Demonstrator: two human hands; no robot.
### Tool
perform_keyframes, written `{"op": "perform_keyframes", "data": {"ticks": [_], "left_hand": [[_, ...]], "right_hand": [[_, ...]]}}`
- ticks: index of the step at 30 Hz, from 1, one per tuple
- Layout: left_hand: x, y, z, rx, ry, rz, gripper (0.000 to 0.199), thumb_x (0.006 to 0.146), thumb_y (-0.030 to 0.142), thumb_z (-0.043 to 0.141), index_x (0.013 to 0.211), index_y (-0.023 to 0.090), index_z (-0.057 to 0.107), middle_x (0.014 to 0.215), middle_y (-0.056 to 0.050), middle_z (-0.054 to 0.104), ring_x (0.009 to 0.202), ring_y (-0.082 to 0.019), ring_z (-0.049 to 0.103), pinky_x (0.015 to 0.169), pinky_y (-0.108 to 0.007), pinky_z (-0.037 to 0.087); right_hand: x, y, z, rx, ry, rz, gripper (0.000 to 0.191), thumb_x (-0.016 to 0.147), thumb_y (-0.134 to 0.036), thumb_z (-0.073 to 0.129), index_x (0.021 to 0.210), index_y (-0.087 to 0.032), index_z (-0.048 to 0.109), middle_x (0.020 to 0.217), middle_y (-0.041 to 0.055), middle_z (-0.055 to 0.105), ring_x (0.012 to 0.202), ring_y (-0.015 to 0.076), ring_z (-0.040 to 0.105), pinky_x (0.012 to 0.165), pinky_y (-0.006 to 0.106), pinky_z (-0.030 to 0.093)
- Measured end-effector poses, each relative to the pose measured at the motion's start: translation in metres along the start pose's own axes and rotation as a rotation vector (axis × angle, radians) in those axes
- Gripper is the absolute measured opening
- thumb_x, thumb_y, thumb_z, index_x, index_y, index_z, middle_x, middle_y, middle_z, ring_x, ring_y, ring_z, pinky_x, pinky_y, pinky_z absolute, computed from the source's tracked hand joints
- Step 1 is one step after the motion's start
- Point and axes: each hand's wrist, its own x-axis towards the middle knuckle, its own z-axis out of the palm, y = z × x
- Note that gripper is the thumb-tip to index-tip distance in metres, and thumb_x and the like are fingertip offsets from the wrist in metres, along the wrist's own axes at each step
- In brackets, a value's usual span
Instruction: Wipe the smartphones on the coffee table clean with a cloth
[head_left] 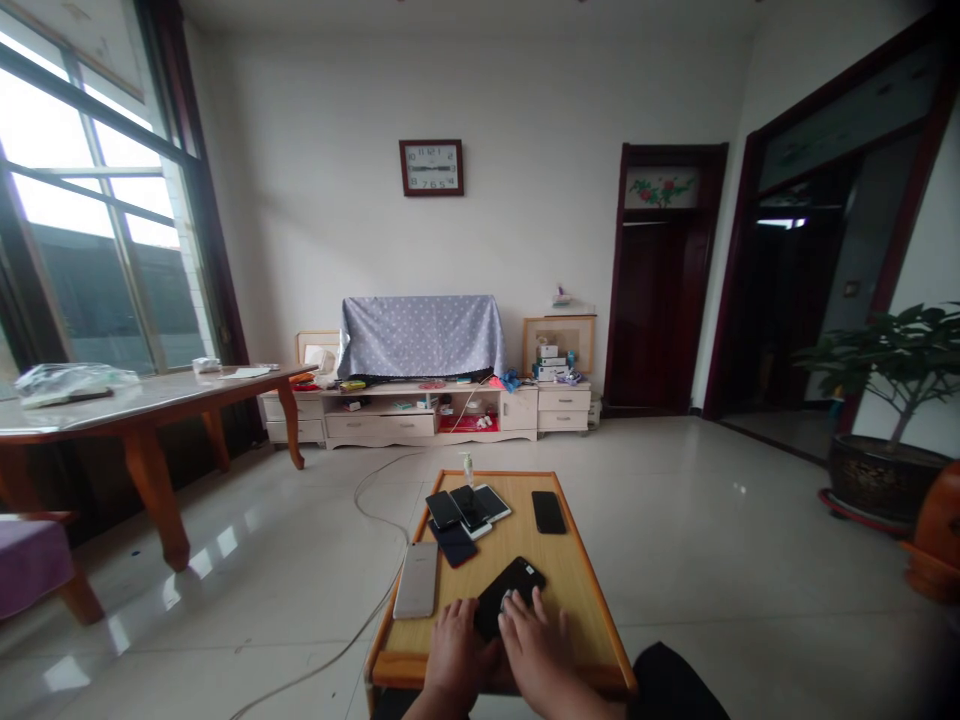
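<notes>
A black smartphone (516, 582), back side up with a small pale sticker near its camera end, is tilted over the near part of a small wooden table (577, 600). My left hand (454, 645) is closed on its lower left edge. Across its lower right part lies my right hand (536, 640), fingers bent onto the back and edge. Something small and pale shows at its fingertips, too small to make out. Left of my hands a silver-gold smartphone (415, 582) rests on the table. Farther back, several phones (454, 540) overlap in a pile, and a dark phone (549, 512) lies apart at right.
A small clear pump bottle (468, 468) stands at the table's far edge. A cable (360, 620) runs over the floor on the left. Beyond are a low white cabinet (382, 426), a larger wooden table (142, 410) and a potted plant (892, 460).
</notes>
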Motion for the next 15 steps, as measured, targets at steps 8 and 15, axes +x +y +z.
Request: {"op": "perform_keyframes", "data": {"ticks": [8,15], "left_hand": [[0.000,0.000,0.000,0.025,-0.004,0.002,0.056,0.078,0.040,0.065,0.130,0.020,0.057,0.136,-0.009,0.059,0.130,-0.026,0.048,0.110,-0.032,0.032],[0.003,0.000,0.000,0.027,-0.024,0.011,0.050,0.081,0.038,0.061,0.128,0.022,0.057,0.132,-0.008,0.061,0.125,-0.024,0.051,0.106,-0.032,0.034]], "right_hand": [[0.004,0.011,-0.010,-0.002,0.044,0.121,0.058,0.103,-0.052,0.015,0.147,-0.036,0.050,0.157,-0.0024,0.043,0.151,0.0363,0.021,0.115,0.073,0.015],[-0.011,-0.003,0.001,0.035,0.011,-0.002,0.058,0.103,-0.052,0.016,0.146,-0.035,0.051,0.155,-0.0031,0.045,0.152,0.0346,0.021,0.117,0.071,0.013]]}}
